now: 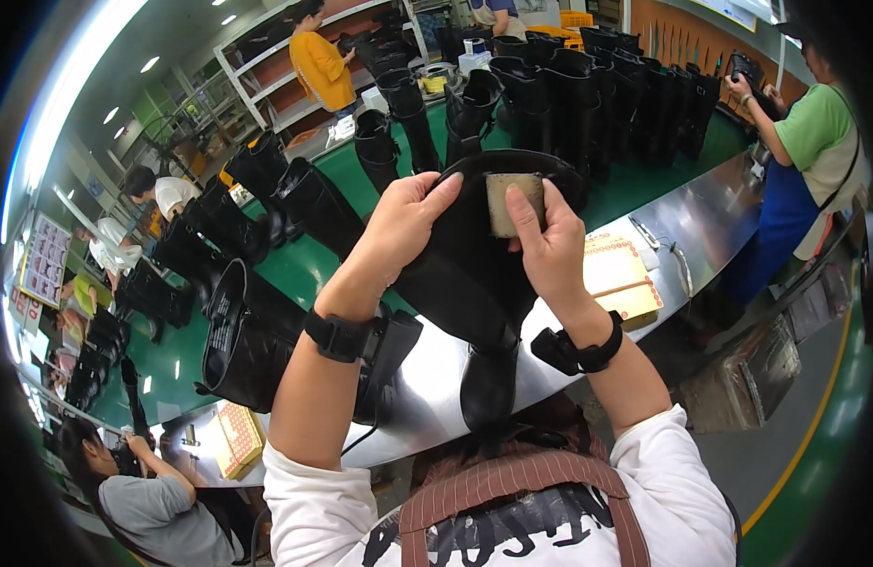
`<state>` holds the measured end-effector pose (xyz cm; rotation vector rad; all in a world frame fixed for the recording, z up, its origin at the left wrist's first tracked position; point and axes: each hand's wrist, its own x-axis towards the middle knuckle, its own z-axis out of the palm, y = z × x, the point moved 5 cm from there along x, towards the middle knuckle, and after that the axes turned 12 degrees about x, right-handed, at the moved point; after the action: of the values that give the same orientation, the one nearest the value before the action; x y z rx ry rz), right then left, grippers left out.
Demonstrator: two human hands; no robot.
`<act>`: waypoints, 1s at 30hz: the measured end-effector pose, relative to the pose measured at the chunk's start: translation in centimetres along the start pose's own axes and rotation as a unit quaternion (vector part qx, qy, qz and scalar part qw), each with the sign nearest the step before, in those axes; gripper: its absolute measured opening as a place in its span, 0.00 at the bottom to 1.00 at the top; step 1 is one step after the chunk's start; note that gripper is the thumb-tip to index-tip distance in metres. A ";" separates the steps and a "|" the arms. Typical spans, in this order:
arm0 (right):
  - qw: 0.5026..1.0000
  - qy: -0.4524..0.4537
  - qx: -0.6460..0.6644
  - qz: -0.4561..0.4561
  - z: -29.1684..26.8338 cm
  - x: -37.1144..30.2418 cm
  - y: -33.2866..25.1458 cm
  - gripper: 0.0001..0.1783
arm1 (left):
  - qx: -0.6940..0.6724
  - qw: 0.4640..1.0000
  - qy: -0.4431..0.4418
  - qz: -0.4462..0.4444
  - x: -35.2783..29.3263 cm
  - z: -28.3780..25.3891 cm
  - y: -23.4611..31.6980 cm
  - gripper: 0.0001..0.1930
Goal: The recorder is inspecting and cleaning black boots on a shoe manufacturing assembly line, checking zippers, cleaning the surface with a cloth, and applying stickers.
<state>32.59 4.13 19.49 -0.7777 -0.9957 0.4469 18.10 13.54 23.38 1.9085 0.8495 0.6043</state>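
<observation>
A tall black boot (465, 283) stands in front of me, its foot toward my apron and its shaft leaning away over the metal bench. My left hand (406, 219) pinches the shaft's top rim, thumb on the near side. In my right hand (554, 248) is a beige rectangular block (500, 215) with a rough surface. The thumb lies across the block, which rests against the boot near the top opening. The fingers of the right hand behind the block and rim are mostly hidden. Dark bands with small devices circle both my wrists.
Another black boot (252, 326) stands close by on the left. Several more boots (559, 99) crowd the green bench beyond. A yellow patterned box (630, 283) lies right on the metal bench, another box (236, 442) lower left. Co-workers stand at right (819, 132) and lower left (162, 506).
</observation>
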 end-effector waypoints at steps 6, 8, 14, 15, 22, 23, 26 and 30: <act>0.984 0.015 -0.113 -0.134 0.3 -0.3 -2.0 0.16 | -0.087 0.996 -0.010 0.018 0.3 0.9 0.7 0.14; 0.981 -0.059 -0.163 -0.089 0.5 -0.5 -2.0 0.14 | -0.090 0.996 -0.001 0.009 0.2 0.9 0.8 0.14; 0.996 0.022 -0.056 -0.066 -0.8 -0.1 -1.9 0.16 | -0.114 0.993 -0.002 -0.007 0.2 1.5 1.0 0.14; 0.994 0.033 -0.081 -0.067 -0.8 0.0 -1.9 0.16 | -0.118 0.993 -0.019 0.001 0.3 1.6 1.2 0.14; 0.994 -0.089 -0.068 0.020 -0.1 -0.3 -1.0 0.16 | -0.119 0.993 0.006 -0.014 0.2 1.5 1.1 0.15; 0.999 -0.020 -0.003 0.034 -0.8 -0.3 -0.9 0.16 | -0.107 0.994 0.003 -0.007 0.2 1.5 1.2 0.14; 0.998 -0.002 -0.043 0.042 -1.4 -0.1 -0.9 0.16 | -0.102 0.995 -0.010 -0.012 0.3 1.7 1.0 0.14; 0.981 -0.145 -0.109 0.065 -0.1 -0.1 -0.8 0.16 | -0.124 0.992 0.017 -0.035 0.1 1.2 0.7 0.14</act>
<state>32.57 3.47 20.02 -0.9978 -1.2847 0.5807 19.26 12.74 23.46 1.6421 0.8184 0.6685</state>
